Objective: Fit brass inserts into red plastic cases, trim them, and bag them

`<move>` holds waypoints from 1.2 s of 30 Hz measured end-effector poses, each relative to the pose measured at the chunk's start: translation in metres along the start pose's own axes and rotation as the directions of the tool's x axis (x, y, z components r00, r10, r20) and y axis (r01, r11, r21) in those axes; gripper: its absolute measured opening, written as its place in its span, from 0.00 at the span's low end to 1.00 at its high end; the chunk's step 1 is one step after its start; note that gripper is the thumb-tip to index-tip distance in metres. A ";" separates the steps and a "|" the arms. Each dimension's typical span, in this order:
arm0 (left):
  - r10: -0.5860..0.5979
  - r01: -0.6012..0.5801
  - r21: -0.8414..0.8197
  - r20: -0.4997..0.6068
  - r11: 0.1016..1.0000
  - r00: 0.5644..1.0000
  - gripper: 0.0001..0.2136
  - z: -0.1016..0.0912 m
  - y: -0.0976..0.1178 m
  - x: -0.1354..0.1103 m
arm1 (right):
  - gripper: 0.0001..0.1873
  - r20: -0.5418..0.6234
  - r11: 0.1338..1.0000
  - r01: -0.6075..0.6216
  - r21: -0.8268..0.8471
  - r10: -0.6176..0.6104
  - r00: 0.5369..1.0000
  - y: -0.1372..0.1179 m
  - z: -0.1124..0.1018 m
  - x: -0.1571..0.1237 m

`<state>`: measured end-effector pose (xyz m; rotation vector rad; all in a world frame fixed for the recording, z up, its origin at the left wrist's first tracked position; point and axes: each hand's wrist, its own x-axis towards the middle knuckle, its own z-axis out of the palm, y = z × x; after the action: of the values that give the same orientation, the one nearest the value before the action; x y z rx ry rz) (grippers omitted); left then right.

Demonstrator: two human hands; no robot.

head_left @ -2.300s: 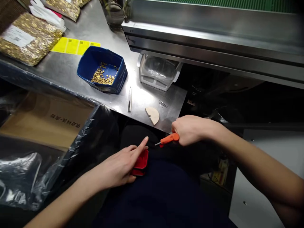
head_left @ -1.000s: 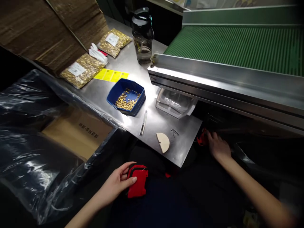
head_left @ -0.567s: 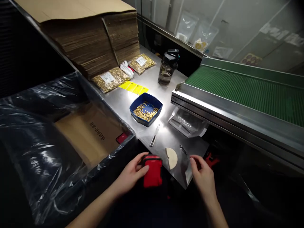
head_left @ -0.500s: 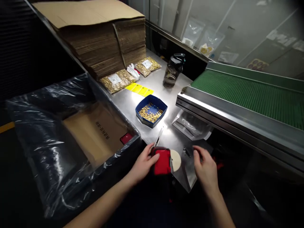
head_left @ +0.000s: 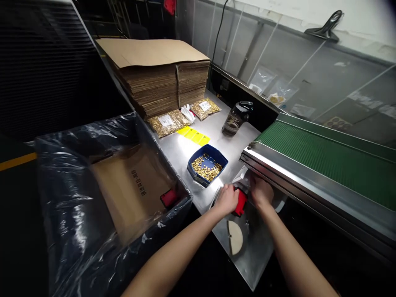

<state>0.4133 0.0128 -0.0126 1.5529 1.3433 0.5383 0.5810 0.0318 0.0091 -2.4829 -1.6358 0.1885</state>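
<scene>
My left hand [head_left: 227, 199] is closed on a small red pouch [head_left: 240, 202] held just above the steel table [head_left: 182, 150]. My right hand [head_left: 261, 191] is against the pouch's far side, beside a clear plastic tray [head_left: 247, 177] under the conveyor edge; its fingers are curled and mostly hidden. A blue bin [head_left: 207, 165] of small gold parts sits just left of my hands. A tan half-disc [head_left: 235, 242] lies on the table between my forearms.
A green conveyor [head_left: 324, 161] runs along the right. A plastic-lined box [head_left: 123, 194] with cardboard and a red item [head_left: 169, 197] stands at left. Stacked cardboard [head_left: 161, 78], bags of gold parts [head_left: 167, 123], yellow labels [head_left: 193, 135] and a bottle [head_left: 235, 119] fill the back.
Both hands moved forward from the table's near edge toward the clear tray, carrying the red pouch past the half-disc. The view tilted upward. The orange tool held earlier is gone from my right hand.
</scene>
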 end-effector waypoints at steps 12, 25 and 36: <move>0.369 -0.367 0.042 -0.100 0.929 0.924 0.11 -0.008 0.012 -0.014 | 0.19 -0.276 0.941 0.093 0.327 0.001 0.961 -0.006 0.004 -0.045; 0.637 -0.592 -0.240 0.224 0.769 0.737 0.07 -0.034 0.061 -0.017 | 0.12 -0.223 0.579 0.149 0.801 0.058 0.973 0.014 -0.086 -0.120; 0.465 -0.459 -0.123 0.418 0.880 0.780 0.12 -0.007 0.063 -0.039 | 0.28 0.421 0.213 -0.458 0.863 0.198 0.885 0.078 -0.090 -0.168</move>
<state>0.4268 -0.0146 0.0552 1.8678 0.6060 0.4518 0.6022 -0.1584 0.0838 -1.7140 -0.5297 1.1726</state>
